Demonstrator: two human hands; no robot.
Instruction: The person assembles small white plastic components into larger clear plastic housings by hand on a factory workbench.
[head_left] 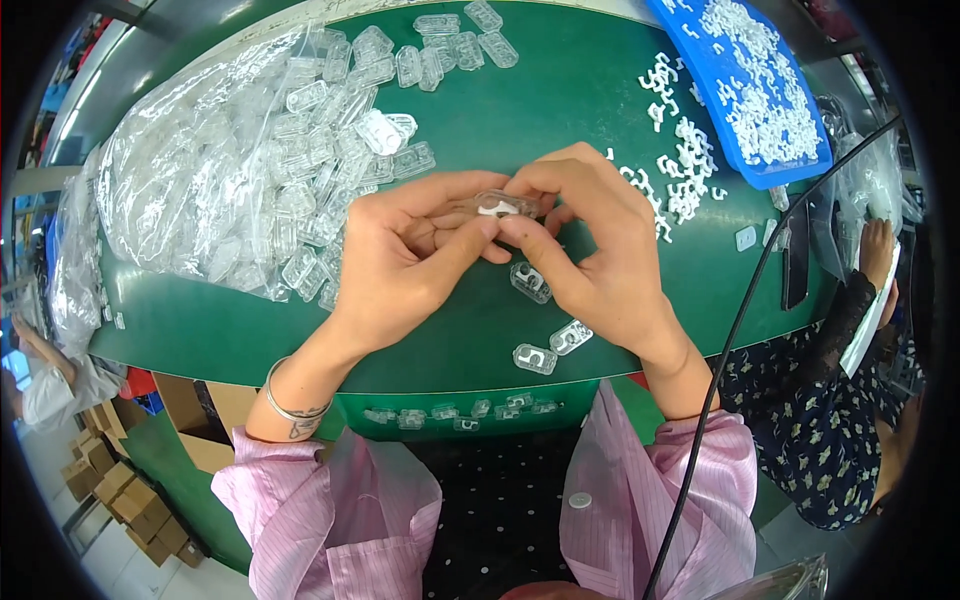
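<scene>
Big green table (560,110) across the middle, round at the edges; at ten o'clock a large see-through bag (190,170) stuffed with clear plastic cases, more spilling out toward twelve; at one o'clock a blue tray (700,60) heaped with tiny white clips, and a loose trail of white clips (680,170) just beside it at two. Dead centre, left hand (400,260) and right hand (600,250) meeting fingertip to fingertip, both pinched shut on one small clear case (500,205) with a white bit inside, held just above the table. At six o'clock from the hands, three finished clear cases (535,358) lying flat; lower down, a little row of them (460,412) on the table's front ledge. At three o'clock, another person's hand (878,250) near the edge.
</scene>
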